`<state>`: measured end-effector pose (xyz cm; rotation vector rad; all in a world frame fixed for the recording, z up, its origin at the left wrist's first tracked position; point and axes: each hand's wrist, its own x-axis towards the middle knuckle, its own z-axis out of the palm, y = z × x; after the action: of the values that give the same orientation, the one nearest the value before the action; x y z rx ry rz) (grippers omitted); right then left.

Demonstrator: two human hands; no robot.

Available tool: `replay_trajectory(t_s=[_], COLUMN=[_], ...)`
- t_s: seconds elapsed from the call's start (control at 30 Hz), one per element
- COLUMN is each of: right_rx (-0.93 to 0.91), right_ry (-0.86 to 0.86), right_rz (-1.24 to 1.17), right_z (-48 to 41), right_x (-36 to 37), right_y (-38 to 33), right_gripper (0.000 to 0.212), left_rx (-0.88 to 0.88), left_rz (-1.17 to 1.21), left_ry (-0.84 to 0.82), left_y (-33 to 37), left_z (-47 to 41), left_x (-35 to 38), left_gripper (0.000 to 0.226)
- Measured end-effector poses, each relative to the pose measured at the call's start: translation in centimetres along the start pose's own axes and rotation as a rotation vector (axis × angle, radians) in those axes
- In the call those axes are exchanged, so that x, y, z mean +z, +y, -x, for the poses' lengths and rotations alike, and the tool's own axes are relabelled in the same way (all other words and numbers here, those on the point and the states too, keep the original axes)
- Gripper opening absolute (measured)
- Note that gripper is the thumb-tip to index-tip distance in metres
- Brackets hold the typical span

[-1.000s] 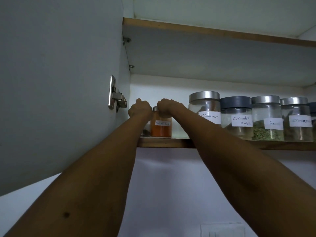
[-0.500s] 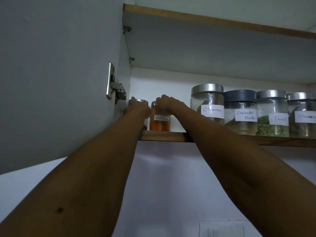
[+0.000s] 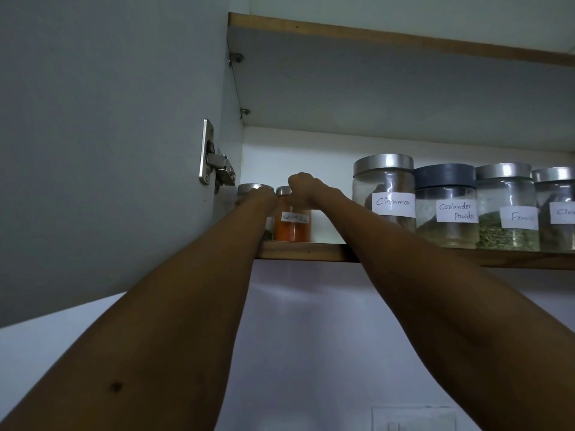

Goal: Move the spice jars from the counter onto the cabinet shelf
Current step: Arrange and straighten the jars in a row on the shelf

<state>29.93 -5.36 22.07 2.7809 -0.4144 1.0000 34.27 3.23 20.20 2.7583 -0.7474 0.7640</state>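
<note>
On the left end of the wooden cabinet shelf (image 3: 305,252) stand two small jars. The red chilli powder jar (image 3: 292,227) holds orange powder and carries a white label. My right hand (image 3: 303,188) is curled over its silver lid from the right. Left of it, tight against the cabinet side, a silver-lidded jar (image 3: 254,188) shows little more than its lid. My left hand (image 3: 259,197) wraps round that jar, its fingers mostly hidden behind my own wrist. Both forearms reach up from below.
Larger glass jars line the shelf to the right: Cinnamon (image 3: 384,188), Coriander Powder (image 3: 445,209), a fennel jar (image 3: 505,209) and one more (image 3: 557,209) at the frame edge. The open cabinet door (image 3: 109,150) with its metal hinge (image 3: 216,164) stands left. Another shelf board (image 3: 389,82) is overhead.
My left hand has dropped from a raised fist to the side of the far-left jar, uncovering its silver lid. My right hand has stayed on the red chilli jar.
</note>
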Motion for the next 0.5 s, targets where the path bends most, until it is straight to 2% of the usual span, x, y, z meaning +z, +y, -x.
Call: replay_trajectory(t_s=[0.1, 0.23, 0.3, 0.4, 0.5], right_rx=[0.015, 0.023, 0.037, -0.033, -0.161], right_ry=[0.006, -0.003, 0.008, 0.168, 0.309], right_rz=[-0.054, -0.059, -0.002, 0.189, 0.313], right_z=[0.1, 0.3, 0.5, 1.5, 3.0], right_x=[-0.1, 0.2, 0.4, 0.1, -1.8], right_y=[-0.2, -0.5, -0.7, -1.3, -1.8], right_gripper=[0.04, 0.023, 0.032, 0.039, 0.027], left_rx=[0.014, 0.033, 0.01, -0.035, -0.008], left_rz=[0.025, 0.032, 0.142, 0.402, 0.484], left_ry=[0.011, 0.051, 0.101, 0.258, 0.478], left_y=[-0.1, -0.2, -0.1, -0.1, 0.3], left_z=[0.6, 0.4, 0.1, 1.7, 3.6], left_x=[-0.1, 0.3, 0.7, 0.1, -1.1], left_gripper=[0.035, 0.039, 0.04, 0.029, 0.025])
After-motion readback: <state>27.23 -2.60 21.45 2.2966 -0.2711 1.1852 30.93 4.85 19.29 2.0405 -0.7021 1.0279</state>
